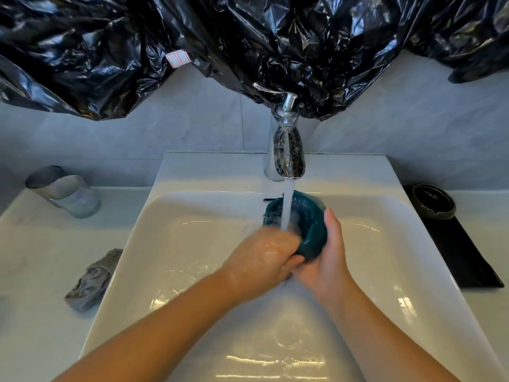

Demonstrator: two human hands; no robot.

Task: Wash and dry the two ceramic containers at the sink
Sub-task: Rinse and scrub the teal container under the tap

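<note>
Resting in both hands over the sink (192,172), at 1 o'clock in the basin: teal bowl (314,238), tilted, mouth up and tipped toward 11 o'clock under the water stream (287,205) from the faucet (289,150); round, no long axis. Right hand (327,260) cups its underside, fingers curled round it. Left hand (261,257), blurred, curls over the near rim. Dark container (433,201): on black mat (462,257), 3 o'clock. Glass (66,194), 9 o'clock; grey cloth (91,279), 8 o'clock. White table (33,271), grey wall tiles (165,128), black plastic sheeting (248,37) at 12 o'clock.
</note>
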